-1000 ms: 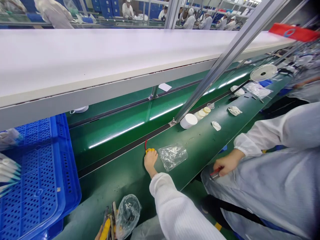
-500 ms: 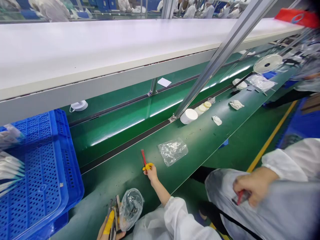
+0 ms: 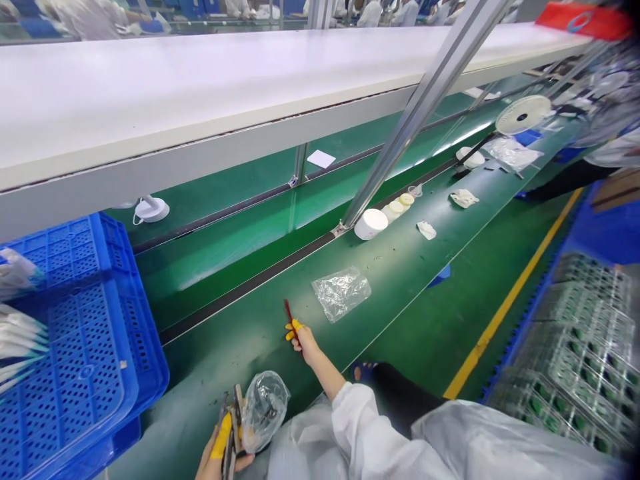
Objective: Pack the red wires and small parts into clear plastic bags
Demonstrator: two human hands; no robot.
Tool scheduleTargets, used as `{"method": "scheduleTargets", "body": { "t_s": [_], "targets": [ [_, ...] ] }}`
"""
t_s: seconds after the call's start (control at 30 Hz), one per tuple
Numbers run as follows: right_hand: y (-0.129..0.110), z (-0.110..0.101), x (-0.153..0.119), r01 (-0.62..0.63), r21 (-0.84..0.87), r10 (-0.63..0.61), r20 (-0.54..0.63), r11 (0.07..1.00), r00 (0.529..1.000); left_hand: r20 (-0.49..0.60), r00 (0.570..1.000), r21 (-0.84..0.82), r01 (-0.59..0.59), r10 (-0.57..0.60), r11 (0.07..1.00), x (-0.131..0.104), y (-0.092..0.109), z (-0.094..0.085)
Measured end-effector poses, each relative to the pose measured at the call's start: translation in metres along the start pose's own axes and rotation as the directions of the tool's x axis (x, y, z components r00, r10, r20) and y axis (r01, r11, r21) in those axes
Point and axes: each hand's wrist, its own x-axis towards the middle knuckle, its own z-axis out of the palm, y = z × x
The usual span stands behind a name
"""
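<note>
In the head view, my right hand (image 3: pixel 303 338), with yellow finger covers, is closed around a slim red tool (image 3: pixel 288 311) over the green work surface (image 3: pixel 200 373). The tool's exact kind cannot be made out. At the bottom, my left hand (image 3: pixel 220 448), also with yellow on a finger, grips several long, dark, metallic-looking pieces (image 3: pixel 230 437). A clear plastic bag (image 3: pixel 266 408) with small dark bits in it is right beside these pieces. Whether my left hand holds the bag too, I cannot tell. A flat clear bag (image 3: pixel 342 293) lies beyond my right hand.
Blue perforated crates (image 3: pixel 85 353) stand at the left with white packets (image 3: pixel 20 333). A metal post (image 3: pixel 395 147) rises by a white tub (image 3: pixel 371 224) and small jars. A white shelf (image 3: pixel 200 87) crosses above. Another person's gown (image 3: pixel 480 433) is at lower right.
My right hand has turned the red tool slightly; the left hand keeps its hold. The other person's hand with a red tool has left the view, exposing clear trays at right.
</note>
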Motion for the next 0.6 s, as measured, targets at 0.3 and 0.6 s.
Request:
{"method": "scheduleTargets", "body": {
  "t_s": [0.3,0.6],
  "targets": [
    [-0.008,-0.03,-0.026,0.06,-0.057,-0.055,0.087,0.997,0.995,0.0,0.992,-0.141,0.126,-0.127,0.982,-0.02,0.012,0.017],
    [-0.011,-0.077,-0.048,0.176,-0.124,-0.17,0.061,0.976,0.984,0.035,0.983,-0.209,0.183,-0.179,0.961,-0.028,0.005,0.024]
  ]
}}
